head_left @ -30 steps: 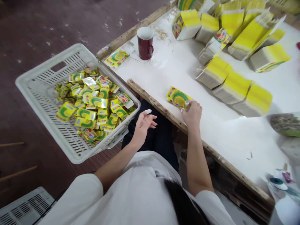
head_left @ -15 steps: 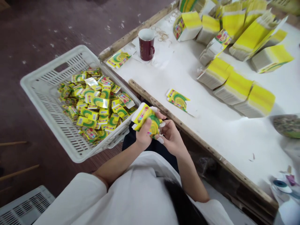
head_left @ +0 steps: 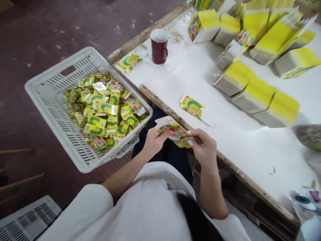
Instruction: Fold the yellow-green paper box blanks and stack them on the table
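Above my lap, between the basket and the table edge, I hold a small yellow-and-green printed carton (head_left: 173,132). Its white end flap sticks out at the upper left. My left hand (head_left: 155,142) grips the left end, thumb across the printed face. My right hand (head_left: 204,144) pinches the right end, with fingertips partly hidden behind the card. On the table beyond, one flat carton (head_left: 193,107) lies near the edge. To my left, the white plastic basket (head_left: 72,147) contains a heap of folded small boxes (head_left: 107,108).
A maroon mug (head_left: 159,48) stands on the white tabletop (head_left: 240,154), near another carton (head_left: 129,62). Stacks of flat yellow cartons (head_left: 253,92) fill the table's far right. Rubber bands (head_left: 177,36) lie behind the mug. A wooden strip (head_left: 160,102) borders the table.
The carton has turned and now shows another printed face, with its white flap at the upper left. My right hand has moved right, away from my left, to the carton's other end.
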{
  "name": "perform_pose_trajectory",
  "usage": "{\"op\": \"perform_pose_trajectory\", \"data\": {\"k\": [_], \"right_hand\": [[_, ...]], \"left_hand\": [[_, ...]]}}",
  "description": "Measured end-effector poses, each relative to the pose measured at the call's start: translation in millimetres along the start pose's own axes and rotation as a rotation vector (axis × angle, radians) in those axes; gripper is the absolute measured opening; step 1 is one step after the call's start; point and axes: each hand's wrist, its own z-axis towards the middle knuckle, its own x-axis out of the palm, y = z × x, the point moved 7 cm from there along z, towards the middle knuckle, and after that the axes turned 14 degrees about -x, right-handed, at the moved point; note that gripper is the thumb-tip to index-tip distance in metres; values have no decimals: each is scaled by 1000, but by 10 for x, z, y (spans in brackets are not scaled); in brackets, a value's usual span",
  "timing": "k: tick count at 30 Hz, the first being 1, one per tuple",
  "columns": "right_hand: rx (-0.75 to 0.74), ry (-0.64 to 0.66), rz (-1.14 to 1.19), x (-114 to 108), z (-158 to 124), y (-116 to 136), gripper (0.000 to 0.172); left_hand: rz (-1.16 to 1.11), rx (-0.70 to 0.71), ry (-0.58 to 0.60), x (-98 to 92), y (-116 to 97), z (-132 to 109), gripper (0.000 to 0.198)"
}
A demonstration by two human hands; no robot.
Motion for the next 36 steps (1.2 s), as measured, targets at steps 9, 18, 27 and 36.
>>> {"op": "perform_pose_trajectory", "data": {"k": [9,18,27,36], "right_hand": [[-498,249,-514,68,15,525,33],[160,-52,183,342,-147,-148,65],[109,87,251,494,-90,-75,70],[-96,-41,-159,295,-162,14,49]], "left_hand": [[620,103,245,31,-257,-31,104],[853,222,164,367,82,-188,75],[874,289,91,273,87,-106,56],[870,287,3,222,162,-85,74]]}}
